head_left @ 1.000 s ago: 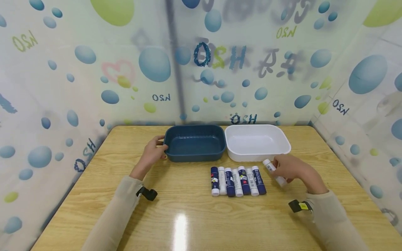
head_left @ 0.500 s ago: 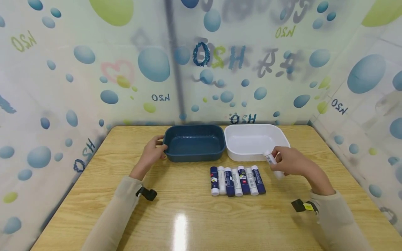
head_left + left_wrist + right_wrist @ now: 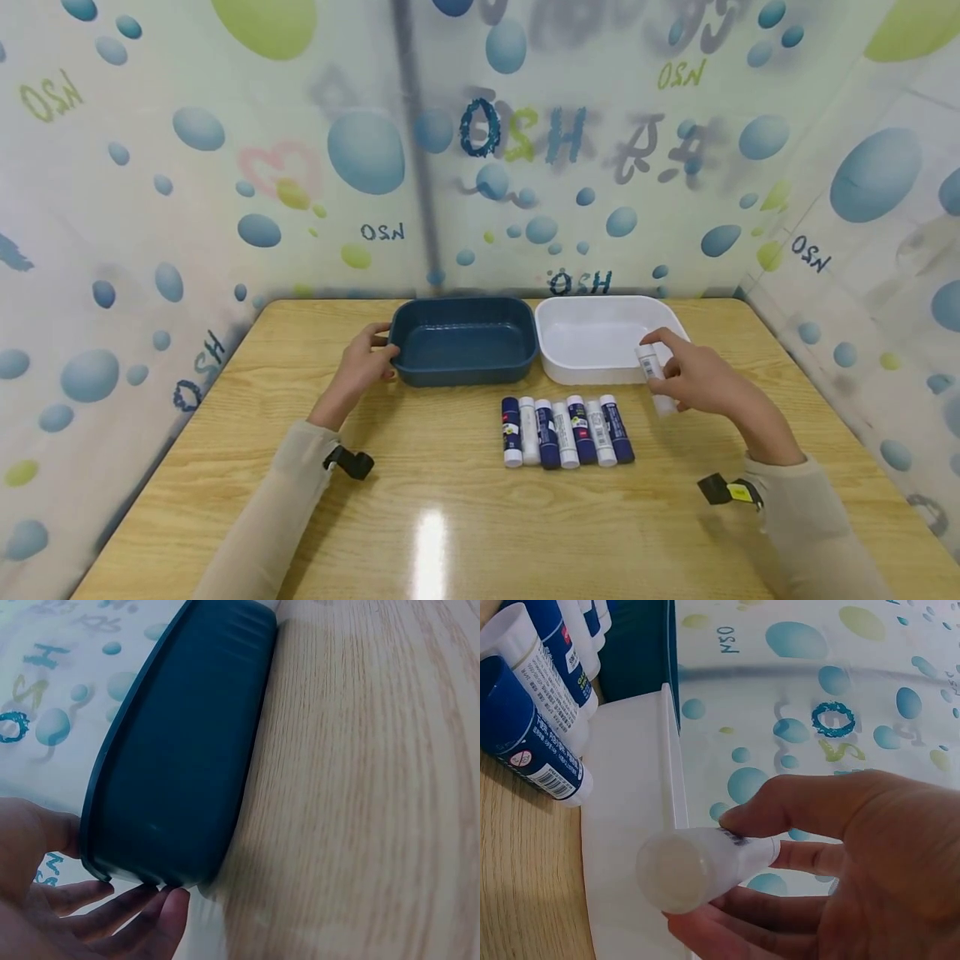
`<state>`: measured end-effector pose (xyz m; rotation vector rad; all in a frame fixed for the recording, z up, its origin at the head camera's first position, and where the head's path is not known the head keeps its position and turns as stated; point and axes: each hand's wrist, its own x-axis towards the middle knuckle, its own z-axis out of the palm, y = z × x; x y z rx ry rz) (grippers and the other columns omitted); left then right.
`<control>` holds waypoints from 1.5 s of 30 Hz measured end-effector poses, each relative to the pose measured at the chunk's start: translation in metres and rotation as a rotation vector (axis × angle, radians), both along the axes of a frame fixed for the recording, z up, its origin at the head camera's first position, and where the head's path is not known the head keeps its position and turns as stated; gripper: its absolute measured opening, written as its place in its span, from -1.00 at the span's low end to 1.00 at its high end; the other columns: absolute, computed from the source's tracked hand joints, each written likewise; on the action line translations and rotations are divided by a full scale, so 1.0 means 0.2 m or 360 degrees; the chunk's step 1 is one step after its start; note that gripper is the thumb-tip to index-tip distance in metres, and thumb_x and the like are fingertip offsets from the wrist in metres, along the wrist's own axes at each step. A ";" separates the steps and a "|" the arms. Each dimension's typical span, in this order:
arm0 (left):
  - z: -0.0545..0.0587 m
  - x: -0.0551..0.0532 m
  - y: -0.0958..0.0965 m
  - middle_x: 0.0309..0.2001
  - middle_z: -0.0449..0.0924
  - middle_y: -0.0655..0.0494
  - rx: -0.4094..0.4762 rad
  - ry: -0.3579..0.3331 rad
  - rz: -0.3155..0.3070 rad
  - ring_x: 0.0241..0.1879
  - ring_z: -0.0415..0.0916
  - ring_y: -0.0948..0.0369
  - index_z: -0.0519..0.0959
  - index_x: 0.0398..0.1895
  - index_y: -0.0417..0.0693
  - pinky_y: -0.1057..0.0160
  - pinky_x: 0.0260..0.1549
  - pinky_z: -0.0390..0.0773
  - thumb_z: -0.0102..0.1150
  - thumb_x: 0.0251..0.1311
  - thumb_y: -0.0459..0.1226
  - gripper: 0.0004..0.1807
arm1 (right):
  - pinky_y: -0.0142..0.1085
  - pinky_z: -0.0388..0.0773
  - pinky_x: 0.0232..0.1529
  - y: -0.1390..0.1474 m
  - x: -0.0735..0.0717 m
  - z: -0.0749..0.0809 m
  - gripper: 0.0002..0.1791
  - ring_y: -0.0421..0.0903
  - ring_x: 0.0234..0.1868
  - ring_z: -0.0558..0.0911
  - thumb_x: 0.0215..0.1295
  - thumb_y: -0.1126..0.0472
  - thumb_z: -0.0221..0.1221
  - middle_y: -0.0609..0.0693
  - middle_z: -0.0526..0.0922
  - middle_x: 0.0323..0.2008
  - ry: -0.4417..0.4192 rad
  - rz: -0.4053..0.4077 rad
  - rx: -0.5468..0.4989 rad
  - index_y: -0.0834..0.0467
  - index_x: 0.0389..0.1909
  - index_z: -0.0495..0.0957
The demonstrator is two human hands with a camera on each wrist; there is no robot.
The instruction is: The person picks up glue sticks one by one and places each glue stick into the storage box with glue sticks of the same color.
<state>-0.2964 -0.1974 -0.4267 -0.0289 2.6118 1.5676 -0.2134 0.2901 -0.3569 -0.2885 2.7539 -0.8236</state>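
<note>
Right hand (image 3: 697, 382): pinching one white glue stick (image 3: 694, 870) between thumb and fingers. Stick held tilted, translucent end toward the near side, at the near right corner of the white tray (image 3: 592, 373). From the head view its far end overlaps the tray's rim; contact with the rim cannot be told.

Left hand (image 3: 365, 364): bent digits gripping the left end of the dark blue tray (image 3: 465, 377), tips against the outside of the end wall and at the rim.

The two trays stand side by side at the far side of the desk (image 3: 525, 533), dark blue on the left, white on the right, ends touching or very nearly so.

Near side of the trays: a row of seven glue sticks (image 3: 567, 433) lying side by side, four blue alternating with three white, blue at both ends. The leftmost has its white end toward me; the other blue ones have theirs on the far side.

I wear a black wrist strap (image 3: 348, 462) on the left. Sleeves beige. Beyond the desk, a patterned backdrop (image 3: 637, 83) with blue and green droplets.
</note>
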 end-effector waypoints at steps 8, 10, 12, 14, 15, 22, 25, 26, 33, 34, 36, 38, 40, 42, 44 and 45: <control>-0.01 0.00 0.00 0.35 0.41 -0.37 0.0006 0.0000 0.0000 -0.42 0.60 0.14 0.19 0.59 -0.13 0.14 -0.21 0.73 -0.02 0.49 -0.28 -0.37 | -0.19 0.73 -0.36 0.02 -0.02 -0.01 -0.33 -0.07 -0.44 0.62 0.45 0.21 0.21 0.19 0.69 -0.31 0.0047 -0.0082 -0.0080 0.26 0.44 0.14; -0.01 0.00 0.00 0.36 0.40 -0.37 0.0011 0.0004 -0.0002 -0.42 0.60 0.13 0.19 0.59 -0.13 0.13 -0.20 0.73 -0.02 0.49 -0.27 -0.37 | -0.20 0.73 -0.35 0.03 -0.03 -0.01 -0.34 -0.06 -0.44 0.62 0.45 0.21 0.20 0.19 0.69 -0.31 0.0071 -0.0098 -0.0107 0.25 0.44 0.14; -0.01 0.00 0.01 0.36 0.40 -0.37 0.0020 0.0008 -0.0003 -0.41 0.60 0.12 0.18 0.59 -0.13 0.13 -0.20 0.73 -0.03 0.49 -0.28 -0.37 | -0.21 0.73 -0.35 0.04 -0.04 0.00 -0.34 -0.05 -0.44 0.62 0.46 0.22 0.20 0.18 0.69 -0.32 0.0088 -0.0113 -0.0129 0.25 0.44 0.13; -0.01 -0.01 0.01 0.36 0.40 -0.37 0.0027 0.0007 -0.0004 -0.41 0.60 0.12 0.18 0.59 -0.13 0.12 -0.21 0.73 -0.03 0.49 -0.28 -0.37 | -0.23 0.72 -0.36 0.04 -0.06 0.00 -0.33 -0.05 -0.46 0.62 0.46 0.21 0.20 0.18 0.68 -0.32 0.0094 -0.0124 -0.0135 0.25 0.44 0.13; -0.01 -0.01 0.01 0.36 0.40 -0.37 0.0029 0.0003 -0.0006 -0.41 0.60 0.12 0.18 0.60 -0.12 0.12 -0.20 0.73 -0.03 0.50 -0.28 -0.37 | -0.24 0.72 -0.36 0.04 -0.06 0.00 -0.33 -0.04 -0.46 0.62 0.46 0.20 0.20 0.19 0.69 -0.31 0.0092 -0.0128 -0.0138 0.25 0.45 0.12; -0.01 -0.01 0.02 0.37 0.38 -0.35 0.0045 -0.0013 -0.0012 -0.40 0.57 0.12 0.18 0.60 -0.11 0.13 -0.17 0.72 -0.04 0.50 -0.26 -0.37 | -0.15 0.78 -0.32 0.07 -0.17 0.03 -0.29 -0.03 -0.32 0.66 0.46 0.18 0.21 0.35 0.67 -0.14 0.0059 -0.0118 -0.0141 0.30 0.45 0.09; -0.01 -0.01 0.01 0.37 0.38 -0.34 0.0047 -0.0016 -0.0006 -0.40 0.57 0.12 0.18 0.59 -0.11 0.14 -0.16 0.72 -0.03 0.50 -0.26 -0.37 | -0.12 0.79 -0.32 0.08 -0.24 0.05 -0.30 -0.01 -0.33 0.66 0.45 0.18 0.22 0.38 0.66 -0.12 0.0026 -0.0085 -0.0093 0.32 0.43 0.10; -0.01 -0.01 0.01 0.37 0.39 -0.34 0.0047 -0.0017 -0.0006 -0.40 0.56 0.13 0.18 0.59 -0.11 0.14 -0.17 0.72 -0.04 0.50 -0.26 -0.37 | -0.11 0.79 -0.33 0.09 -0.26 0.05 -0.30 -0.01 -0.34 0.65 0.44 0.18 0.22 0.38 0.66 -0.13 0.0010 -0.0076 -0.0073 0.33 0.42 0.11; -0.01 0.00 0.00 0.38 0.39 -0.35 0.0046 -0.0028 0.0002 -0.41 0.56 0.14 0.17 0.60 -0.11 0.15 -0.20 0.72 -0.03 0.50 -0.27 -0.36 | -0.15 0.78 -0.32 0.13 -0.42 0.06 -0.27 0.00 -0.36 0.66 0.44 0.17 0.21 0.28 0.58 -0.20 -0.0193 -0.0051 0.0041 0.36 0.43 0.07; -0.01 0.00 0.00 0.38 0.39 -0.35 0.0045 -0.0029 0.0003 -0.41 0.56 0.14 0.17 0.60 -0.11 0.16 -0.20 0.72 -0.03 0.50 -0.26 -0.36 | -0.15 0.78 -0.31 0.14 -0.44 0.07 -0.28 0.00 -0.35 0.66 0.45 0.17 0.20 0.28 0.57 -0.19 -0.0217 -0.0055 0.0044 0.35 0.43 0.06; -0.01 -0.01 0.00 0.38 0.39 -0.35 0.0044 -0.0028 0.0007 -0.41 0.57 0.14 0.18 0.60 -0.11 0.17 -0.20 0.72 -0.03 0.50 -0.26 -0.36 | -0.14 0.79 -0.29 0.15 -0.48 0.07 -0.29 0.01 -0.32 0.67 0.46 0.17 0.19 0.31 0.56 -0.14 -0.0252 -0.0049 0.0047 0.35 0.42 0.05; -0.01 -0.01 0.00 0.38 0.39 -0.35 0.0044 -0.0027 0.0011 -0.41 0.57 0.14 0.18 0.60 -0.11 0.17 -0.21 0.72 -0.03 0.50 -0.26 -0.36 | -0.12 0.79 -0.28 0.17 -0.51 0.08 -0.30 0.01 -0.30 0.67 0.47 0.16 0.19 0.33 0.55 -0.09 -0.0283 -0.0039 0.0054 0.35 0.41 0.06; -0.01 -0.01 0.00 0.38 0.39 -0.34 0.0046 -0.0029 0.0016 -0.40 0.58 0.13 0.18 0.60 -0.11 0.17 -0.21 0.72 -0.03 0.49 -0.26 -0.36 | -0.12 0.79 -0.26 0.18 -0.53 0.09 -0.31 0.02 -0.28 0.67 0.47 0.16 0.18 0.34 0.55 -0.06 -0.0326 -0.0017 0.0065 0.35 0.39 0.05; -0.01 -0.01 -0.01 0.38 0.39 -0.33 0.0046 -0.0031 0.0015 -0.38 0.58 0.12 0.18 0.60 -0.10 0.18 -0.21 0.72 -0.03 0.49 -0.26 -0.36 | -0.12 0.79 -0.24 0.18 -0.54 0.09 -0.31 0.02 -0.27 0.66 0.47 0.15 0.19 0.33 0.54 -0.06 -0.0387 0.0009 0.0092 0.34 0.39 0.05; -0.01 -0.01 -0.01 0.39 0.39 -0.33 0.0050 -0.0032 0.0014 -0.36 0.59 0.12 0.19 0.60 -0.09 0.18 -0.20 0.72 -0.02 0.50 -0.26 -0.37 | -0.13 0.79 -0.23 0.18 -0.55 0.09 -0.31 0.02 -0.27 0.66 0.47 0.14 0.20 0.31 0.55 -0.08 -0.0441 0.0027 0.0117 0.33 0.37 0.04; -0.01 0.00 -0.01 0.39 0.39 -0.33 0.0054 -0.0032 0.0010 -0.34 0.59 0.11 0.18 0.60 -0.09 0.18 -0.20 0.72 -0.03 0.50 -0.25 -0.37 | -0.14 0.79 -0.23 0.18 -0.56 0.09 -0.31 0.01 -0.27 0.65 0.47 0.14 0.20 0.29 0.55 -0.09 -0.0459 0.0034 0.0134 0.32 0.37 0.04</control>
